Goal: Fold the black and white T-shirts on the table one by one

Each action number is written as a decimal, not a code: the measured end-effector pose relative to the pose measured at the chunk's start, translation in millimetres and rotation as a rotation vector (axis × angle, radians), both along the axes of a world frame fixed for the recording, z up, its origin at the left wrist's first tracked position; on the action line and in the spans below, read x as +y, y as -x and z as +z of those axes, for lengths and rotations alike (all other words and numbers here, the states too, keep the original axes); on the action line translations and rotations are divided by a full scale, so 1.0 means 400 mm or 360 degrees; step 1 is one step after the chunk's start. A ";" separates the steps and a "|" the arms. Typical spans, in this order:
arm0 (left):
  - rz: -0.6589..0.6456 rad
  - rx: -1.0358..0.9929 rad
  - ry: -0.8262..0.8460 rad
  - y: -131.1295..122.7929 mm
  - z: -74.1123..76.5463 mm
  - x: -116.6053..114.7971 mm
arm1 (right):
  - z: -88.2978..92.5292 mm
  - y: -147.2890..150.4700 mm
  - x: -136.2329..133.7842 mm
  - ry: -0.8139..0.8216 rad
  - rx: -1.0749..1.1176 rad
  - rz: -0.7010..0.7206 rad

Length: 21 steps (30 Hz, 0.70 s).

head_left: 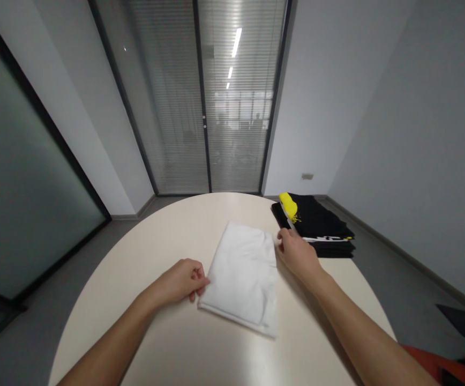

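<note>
A folded white garment (242, 276) lies flat near the middle of the round table, slightly creased on its right side. My left hand (186, 280) is at its lower left edge, fingers curled, with thumb and forefinger pinched at the cloth's border. By the upper right edge of the garment is my right hand (297, 251), its fingers bent and pressed together; whether cloth is between those fingertips is too small to tell. Just beyond the right hand sits a stack of folded black garments (323, 217), the top one with a yellow print.
The pale round table (152, 343) curves away to its far edge. Behind it stand a glass partition with blinds (240, 150) and a plain wall (321, 107). Something red (437, 359), perhaps a chair, is at the lower right beside the table.
</note>
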<state>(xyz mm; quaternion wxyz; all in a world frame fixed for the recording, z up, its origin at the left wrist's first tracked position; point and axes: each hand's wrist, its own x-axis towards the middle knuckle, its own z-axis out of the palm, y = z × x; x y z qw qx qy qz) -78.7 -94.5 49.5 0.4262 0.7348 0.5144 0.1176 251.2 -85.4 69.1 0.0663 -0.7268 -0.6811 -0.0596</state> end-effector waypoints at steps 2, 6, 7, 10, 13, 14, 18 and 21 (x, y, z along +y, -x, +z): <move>-0.0109 -0.0113 0.0228 -0.016 -0.005 -0.016 | -0.002 0.000 -0.002 0.0169 0.0128 -0.0229; -0.0271 -0.0176 0.0431 -0.057 -0.002 -0.049 | -0.013 0.015 -0.014 0.0496 0.0323 -0.0209; -0.0309 -0.0180 0.0461 -0.067 0.003 -0.057 | -0.018 0.018 -0.015 0.0514 0.0343 -0.0169; -0.0347 -0.0123 0.0249 -0.092 0.020 -0.075 | -0.036 0.024 -0.010 0.0472 0.0360 -0.0088; -0.0242 -0.0091 -0.0510 -0.108 0.026 -0.079 | -0.053 0.022 0.005 0.0397 0.0419 -0.0055; -0.0218 -0.0098 -0.0766 -0.111 0.021 -0.078 | -0.057 0.021 0.009 0.0377 0.0438 -0.0060; -0.0396 0.0066 -0.1103 -0.120 -0.030 -0.073 | -0.060 0.024 0.015 0.0344 0.0484 -0.0092; -0.0530 0.0253 -0.0959 -0.122 -0.061 -0.073 | -0.055 0.034 0.005 0.0370 0.0497 -0.0080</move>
